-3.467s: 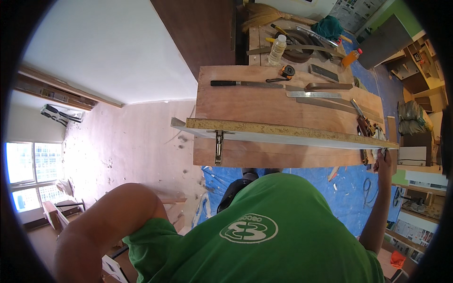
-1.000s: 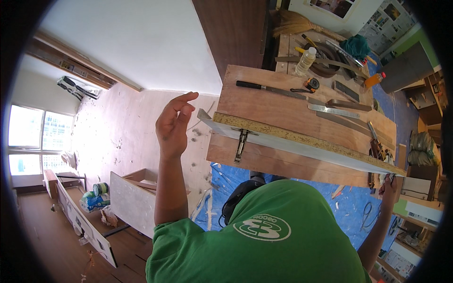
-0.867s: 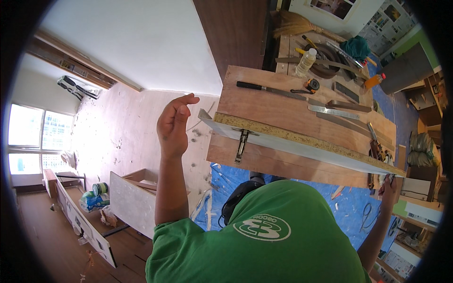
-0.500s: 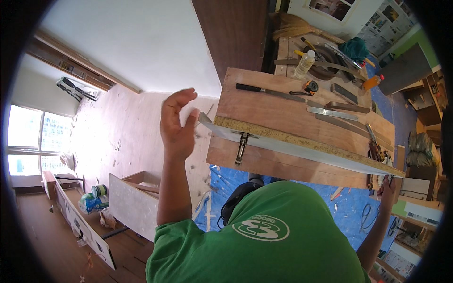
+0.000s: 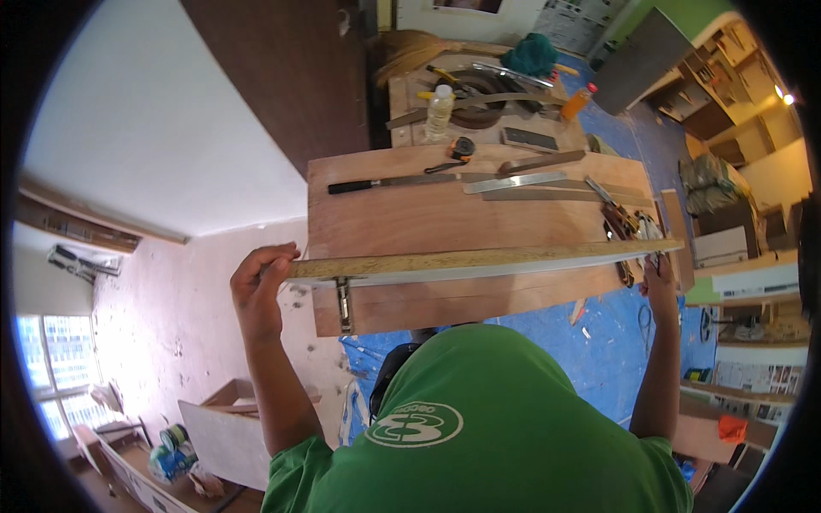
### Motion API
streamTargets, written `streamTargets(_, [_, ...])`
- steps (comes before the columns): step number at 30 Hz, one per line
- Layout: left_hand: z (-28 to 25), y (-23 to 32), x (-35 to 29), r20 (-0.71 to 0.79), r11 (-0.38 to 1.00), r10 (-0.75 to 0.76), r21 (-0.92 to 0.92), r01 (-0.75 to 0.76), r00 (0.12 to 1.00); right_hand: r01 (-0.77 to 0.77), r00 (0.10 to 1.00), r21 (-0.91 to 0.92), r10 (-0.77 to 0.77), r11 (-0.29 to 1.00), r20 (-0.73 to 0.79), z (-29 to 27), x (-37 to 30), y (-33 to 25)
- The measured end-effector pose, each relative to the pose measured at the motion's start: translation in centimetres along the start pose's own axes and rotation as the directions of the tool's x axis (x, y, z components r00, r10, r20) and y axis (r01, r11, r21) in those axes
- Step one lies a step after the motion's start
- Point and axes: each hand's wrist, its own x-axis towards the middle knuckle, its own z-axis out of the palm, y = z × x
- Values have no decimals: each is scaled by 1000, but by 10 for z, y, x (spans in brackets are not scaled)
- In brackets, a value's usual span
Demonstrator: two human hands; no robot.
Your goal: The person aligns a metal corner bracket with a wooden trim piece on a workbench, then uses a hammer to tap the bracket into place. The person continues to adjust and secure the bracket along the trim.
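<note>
A long cabinet door panel (image 5: pixel 479 259) stands on its edge across the wooden worktop (image 5: pixel 410 224). Its raw chipboard edge faces up and its white face is toward me. Near its left end a metal hinge (image 5: pixel 345 306) sticks out. My left hand (image 5: pixel 261 286) is closed at the panel's left end, with thumb and fingertips pinched there. At the opposite end my right hand (image 5: pixel 658 286) has its fingers closed on the panel, beside a small dark metal part. My own fingers hide exactly what that part is.
On the worktop lie a black-handled file (image 5: pixel 376 184), a tape measure (image 5: pixel 462 150), a metal strip (image 5: pixel 516 182), a dark block (image 5: pixel 529 138) and several tools (image 5: pixel 627 224). Behind stand a clear bottle (image 5: pixel 439 115) and an orange bottle (image 5: pixel 579 103). Blue sheeting (image 5: pixel 547 333) covers the floor.
My left hand, open beside the panel's end before, has closed at it. The panel, slanted before, now appears nearly level across the view, which has turned to the right.
</note>
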Motion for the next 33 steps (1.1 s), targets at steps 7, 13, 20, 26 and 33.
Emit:
streamTargets(7, [9,-26,1,-39,957,103,-269,-110,994,-4,999,-92,7,996,38,-13,-1,2])
streamTargets(13, [9,-35,-3,-114,941,102,-312,-133,988,42,995,-342,-10,939,97,-45,-4,-22])
streamTargets(20, [9,-42,2,-151,940,132,-294,-172,980,150,988,-278,-154,949,9,-98,21,-91])
streamTargets(26, [3,-51,9,-186,933,139,-305,-192,973,340,940,-216,-328,915,89,-91,88,-100])
streamTargets(33, [-10,-49,9,-171,946,84,-296,-133,982,424,901,-317,-360,848,241,-93,153,-128])
